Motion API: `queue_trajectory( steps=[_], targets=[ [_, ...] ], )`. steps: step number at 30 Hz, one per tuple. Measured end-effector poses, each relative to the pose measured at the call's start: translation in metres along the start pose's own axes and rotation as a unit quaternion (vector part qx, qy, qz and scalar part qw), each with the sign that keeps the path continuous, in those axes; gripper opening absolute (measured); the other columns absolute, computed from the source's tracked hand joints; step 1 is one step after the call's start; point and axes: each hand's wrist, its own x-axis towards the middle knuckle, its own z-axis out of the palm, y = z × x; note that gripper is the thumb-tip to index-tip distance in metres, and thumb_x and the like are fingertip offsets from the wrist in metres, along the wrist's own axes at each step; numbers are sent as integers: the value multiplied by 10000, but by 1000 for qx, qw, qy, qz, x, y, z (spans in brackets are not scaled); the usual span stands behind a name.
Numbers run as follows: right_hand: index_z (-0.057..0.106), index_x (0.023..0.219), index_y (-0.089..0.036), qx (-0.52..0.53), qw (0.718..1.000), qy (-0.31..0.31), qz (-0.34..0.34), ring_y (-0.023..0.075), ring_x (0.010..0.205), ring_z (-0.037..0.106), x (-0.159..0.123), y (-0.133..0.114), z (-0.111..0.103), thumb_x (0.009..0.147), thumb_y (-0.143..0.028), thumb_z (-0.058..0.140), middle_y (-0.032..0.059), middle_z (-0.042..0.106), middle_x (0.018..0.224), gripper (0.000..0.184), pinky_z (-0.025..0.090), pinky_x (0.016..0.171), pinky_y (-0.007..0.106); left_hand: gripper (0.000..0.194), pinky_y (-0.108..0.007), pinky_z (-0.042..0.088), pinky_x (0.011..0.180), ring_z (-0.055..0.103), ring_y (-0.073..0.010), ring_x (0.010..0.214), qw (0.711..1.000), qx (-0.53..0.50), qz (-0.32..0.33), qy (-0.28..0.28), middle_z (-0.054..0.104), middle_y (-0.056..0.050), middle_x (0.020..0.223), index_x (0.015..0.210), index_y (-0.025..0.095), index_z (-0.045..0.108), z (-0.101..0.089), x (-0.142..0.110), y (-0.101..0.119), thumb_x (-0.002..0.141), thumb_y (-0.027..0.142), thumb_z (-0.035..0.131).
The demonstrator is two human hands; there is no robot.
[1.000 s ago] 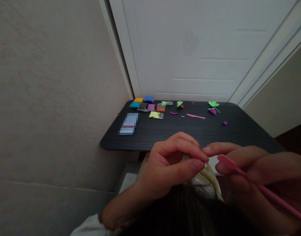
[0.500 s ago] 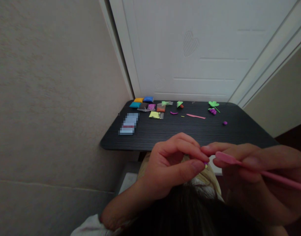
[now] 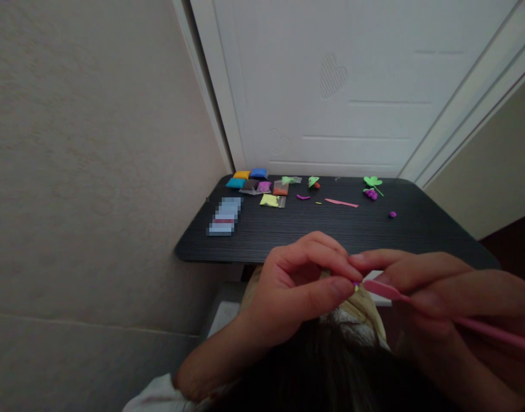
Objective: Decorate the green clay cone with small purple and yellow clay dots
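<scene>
Between the thumb and fingertips of my left hand (image 3: 305, 280) is a tiny purple and yellow clay piece (image 3: 356, 286), mostly covered by the fingers. My right hand (image 3: 446, 297) grips a pink modelling tool (image 3: 385, 290), whose flat rounded tip points left, close beside the clay piece. Whether the tip touches the clay, I cannot tell. One finger of my right hand reaches over to the fingertips of my left. Both hands are held in front of the table's near edge, above the lap.
On the dark table (image 3: 322, 232) lie several coloured clay packets (image 3: 235, 183), a pink clay knife (image 3: 342, 203), a purple clay strip (image 3: 303, 197) and a purple ball (image 3: 392, 214). A green leaf shape (image 3: 373, 181) and purple cluster (image 3: 371, 194) are at the back right. A blurred-out rectangle (image 3: 226, 217) lies left.
The pink tool in my right hand has moved left and slightly down, bringing its tip closer to the clay piece. My left hand has stayed almost still.
</scene>
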Motion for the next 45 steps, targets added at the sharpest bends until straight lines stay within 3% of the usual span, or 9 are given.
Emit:
queue_trajectory(
  steps=[14, 19, 22, 26, 35, 40, 45],
  targets=[
    [612, 852, -258, -60, 998, -5, 1, 227, 874, 598, -1, 0, -5, 791, -252, 561, 3, 613, 806, 79, 514, 783, 451, 88, -294, 378, 686, 477, -141, 763, 1000, -18, 4, -5, 518, -12, 759, 785, 232, 681, 0, 1, -2, 723, 200, 628],
    [584, 981, -215, -33, 992, -116, -41, 231, 960, 565, 6, 4, -13, 730, -81, 590, 4, 604, 929, 285, 507, 829, 415, 87, -288, 379, 683, 480, -139, 762, 1000, -21, 5, -4, 516, -11, 760, 786, 226, 680, 0, 1, -1, 722, 197, 629],
    [565, 1033, -162, 13, 988, -138, -74, 223, 1000, 541, 10, 5, -15, 721, -18, 546, 16, 585, 992, 345, 494, 856, 382, 80, -286, 377, 691, 480, -138, 761, 1000, -20, 1, 1, 516, -11, 755, 780, 219, 680, 0, 1, -1, 719, 200, 631],
    [580, 1009, -181, 11, 991, -132, -22, 215, 1016, 539, 10, 1, -14, 785, -94, 519, 12, 592, 979, 248, 471, 887, 376, 76, -289, 378, 695, 482, -142, 760, 1000, -16, -3, 6, 522, -14, 757, 774, 214, 681, 1, 1, -1, 715, 201, 634],
    [568, 1043, -194, -14, 988, -148, -44, 211, 1032, 537, 12, 3, -16, 849, -175, 453, 29, 592, 969, 226, 479, 879, 353, 79, -278, 387, 709, 487, -138, 774, 1000, -23, -11, 7, 521, -14, 773, 780, 211, 680, 0, 1, -1, 723, 194, 628],
    [554, 1040, -179, -29, 984, -164, -58, 197, 1050, 521, 11, 2, -17, 834, -108, 456, 19, 561, 991, 239, 470, 897, 318, 65, -268, 399, 694, 490, -139, 769, 999, -27, -19, 22, 521, -16, 768, 756, 214, 683, 1, 2, -2, 714, 201, 636],
    [562, 1025, -173, -20, 985, -164, -47, 203, 1056, 517, 12, 3, -15, 879, -209, 397, 30, 564, 985, 223, 463, 907, 323, 79, -273, 395, 709, 492, -139, 784, 999, -28, -20, 18, 525, -18, 787, 773, 209, 682, 0, 2, -2, 718, 184, 631]
  ],
)
